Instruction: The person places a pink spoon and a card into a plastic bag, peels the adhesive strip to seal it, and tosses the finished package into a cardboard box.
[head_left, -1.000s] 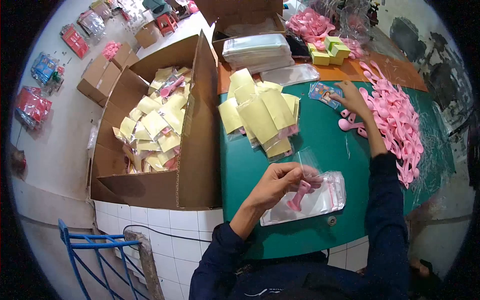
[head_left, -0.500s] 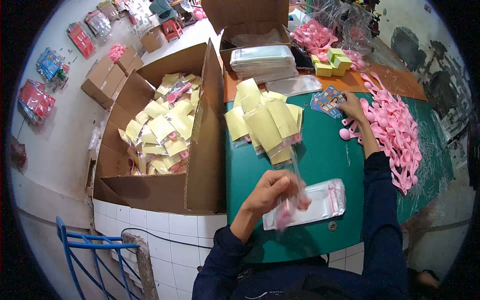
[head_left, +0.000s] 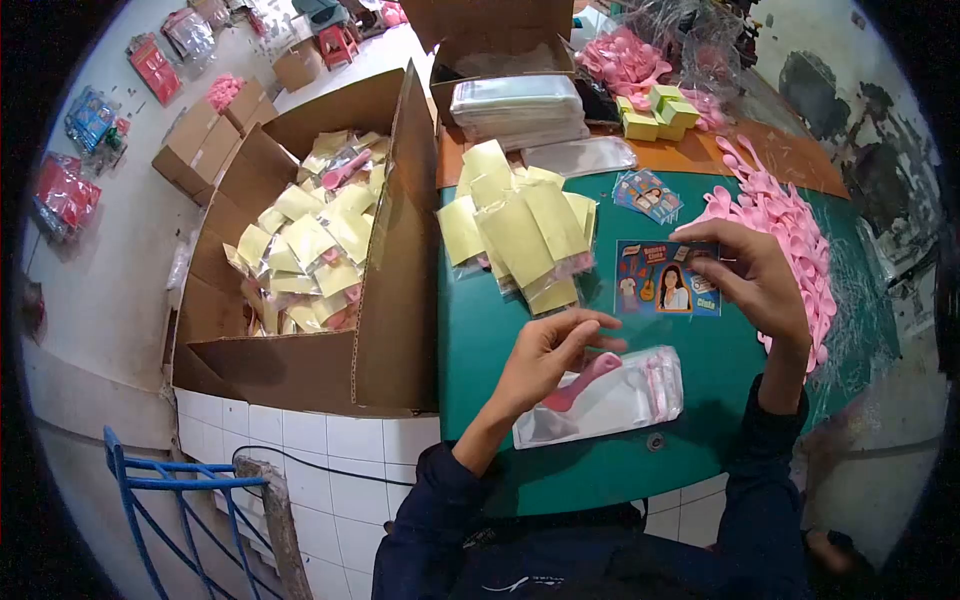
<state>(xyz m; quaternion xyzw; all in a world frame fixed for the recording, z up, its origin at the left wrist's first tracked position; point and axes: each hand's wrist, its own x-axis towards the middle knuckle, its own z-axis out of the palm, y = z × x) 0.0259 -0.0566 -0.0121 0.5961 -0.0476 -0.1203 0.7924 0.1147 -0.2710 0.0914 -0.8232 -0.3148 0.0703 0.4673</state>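
Note:
My left hand [head_left: 548, 362] is curled above the stack of clear plastic bags [head_left: 640, 395]. Its lower fingers grip a see-through bag with a pink spoon [head_left: 583, 383] in it; the bag's edges are hard to make out. Between thumb and fingers of my right hand [head_left: 752, 280] is a blue printed card [head_left: 645, 280] with a drawn figure and a guitar, its face towards me. More such cards [head_left: 648, 194] lie fanned out just behind it. A heap of pink spoons [head_left: 780, 225] lies to the right of my right hand.
Packed bags with yellowish cards [head_left: 520, 235] are piled left of centre on the green table [head_left: 480, 400]. A big cardboard box [head_left: 385, 250] full of similar packs stands left. Behind are bag stacks [head_left: 520, 105], yellow-green small boxes [head_left: 660, 115] and pink items [head_left: 620, 60].
My right hand has picked up a card from the fanned cards and brought it nearer. My left hand has moved slightly up and left, with the spoon now lying slanted below its fingers.

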